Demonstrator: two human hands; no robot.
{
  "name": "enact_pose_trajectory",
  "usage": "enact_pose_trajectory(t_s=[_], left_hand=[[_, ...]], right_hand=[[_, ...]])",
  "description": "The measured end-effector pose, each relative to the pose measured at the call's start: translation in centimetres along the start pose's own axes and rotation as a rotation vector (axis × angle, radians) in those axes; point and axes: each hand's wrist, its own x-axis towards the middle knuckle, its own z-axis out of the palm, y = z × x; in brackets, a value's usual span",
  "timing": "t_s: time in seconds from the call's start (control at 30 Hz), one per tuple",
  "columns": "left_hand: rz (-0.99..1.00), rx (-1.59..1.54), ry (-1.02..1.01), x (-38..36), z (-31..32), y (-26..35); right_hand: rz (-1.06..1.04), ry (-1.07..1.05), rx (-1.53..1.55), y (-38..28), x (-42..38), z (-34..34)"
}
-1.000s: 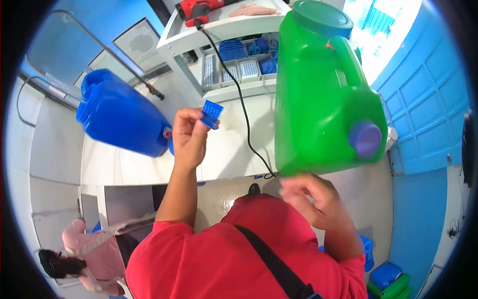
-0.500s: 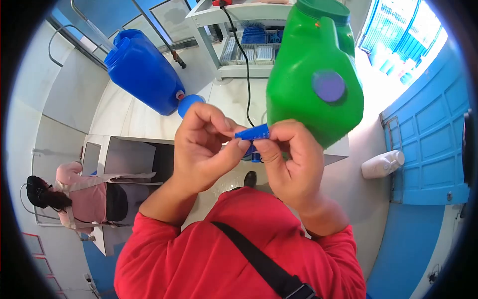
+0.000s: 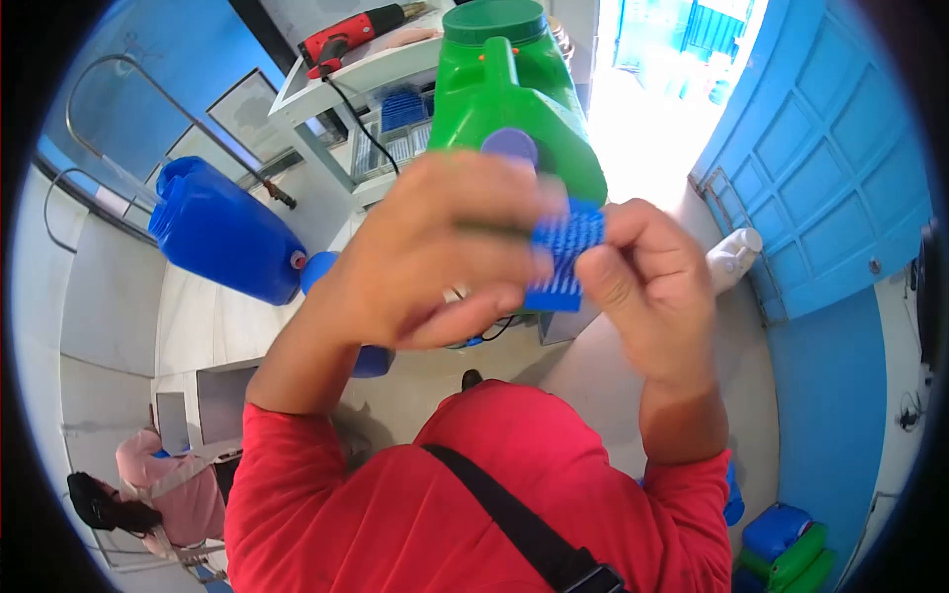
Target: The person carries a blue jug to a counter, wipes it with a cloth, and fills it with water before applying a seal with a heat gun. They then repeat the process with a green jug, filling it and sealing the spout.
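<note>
My right hand [image 3: 657,287] pinches the right edge of a small blue printed plastic piece [image 3: 568,252] between thumb and fingers. Rows of white marks cover its face, and it looks flat and thin. My left hand [image 3: 445,252] is at its left side, smeared by motion, with the fingers overlapping or touching that edge; whether they grip it cannot be made out. Behind both hands stands a green jerrycan [image 3: 524,109] with a green lid [image 3: 494,22] and a purple cap [image 3: 510,146], partly covered by my left hand.
A red heat gun [image 3: 361,38] lies on a white shelf unit [image 3: 297,104]. At the left is a blue jerrycan [image 3: 222,232] with a tube at its mouth. A white jug [image 3: 733,259] stands near the blue door [image 3: 830,148]. Another person [image 3: 188,494] is at lower left.
The blue plastic piece has turned from a narrow folded strip to a broad printed face, and moved right. My left hand has swung across it. The view has shifted, bringing the heat gun into sight.
</note>
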Motion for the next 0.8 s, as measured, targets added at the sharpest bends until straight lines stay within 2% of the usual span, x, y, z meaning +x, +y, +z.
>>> enact_pose_trajectory(t_s=[0.03, 0.07, 0.1, 0.17, 0.2, 0.27, 0.33, 0.4, 0.47, 0.5, 0.53, 0.6, 0.63, 0.7, 0.77, 0.8], left_hand=[[0.009, -0.013, 0.001, 0.0, 0.3, -0.6], [-0.075, 0.024, 0.088, 0.1, 0.5, -1.2], [-0.16, 0.062, 0.173, 0.3, 0.7, -1.9], [-0.115, 0.154, 0.135, 0.5, 0.2, -3.1], [-0.194, 0.173, 0.078, 0.3, -0.1, -3.2], [-0.301, 0.173, 0.014, 0.1, -0.3, -3.3], [-0.291, 0.145, 0.032, -0.1, -0.5, -3.2], [-0.29, 0.12, 0.049, 0.0, -0.8, -3.3], [-0.258, 0.287, -0.128, 0.3, -1.4, -3.1], [-0.261, 0.29, -0.125, 0.3, -1.5, -3.0], [-0.268, 0.251, -0.042, 0.3, -1.5, -3.0], [-0.273, 0.219, 0.045, 0.8, -1.2, -2.7], [-0.29, -0.034, 0.148, 1.3, -0.8, -2.1], [-0.31, -0.283, 0.256, 1.3, -1.1, -2.3], [0.027, -0.231, 0.0, 1.5, -2.1, -3.8], [0.029, -0.228, 0.001, 1.3, -2.3, -3.8]], right_hand=[[-0.097, 0.129, -0.089, -0.1, -0.1, 0.0], [-0.099, 0.142, -0.099, -0.2, 0.0, -0.2], [-0.17, 0.187, -0.243, -0.2, 0.3, -0.6], [-0.309, 0.273, -0.531, -0.3, 1.0, -1.2], [-0.352, 0.298, -0.6, -0.3, 1.4, -1.2], [-0.361, 0.322, -0.582, 0.3, 1.9, -1.1], [-0.371, 0.339, -0.558, 0.3, 2.3, -0.8], [-0.341, 0.381, -0.8, -0.2, 2.6, -0.3], [-0.281, 0.365, -0.677, -0.6, 3.1, 0.1], [-0.225, 0.35, -0.555, -0.8, 3.3, 0.3], [-0.226, 0.345, -0.554, -1.0, 3.5, 0.3], [-0.099, 0.149, -0.371, -1.4, 3.7, 0.1], [-0.101, 0.143, -0.37, -1.5, 3.9, 0.7], [0.025, 0.037, -0.099, -1.5, 4.2, 2.1], [0.024, 0.017, -0.088, -1.2, 4.4, 2.2], [0.048, 0.03, -0.103, -1.1, 4.4, 2.2]])
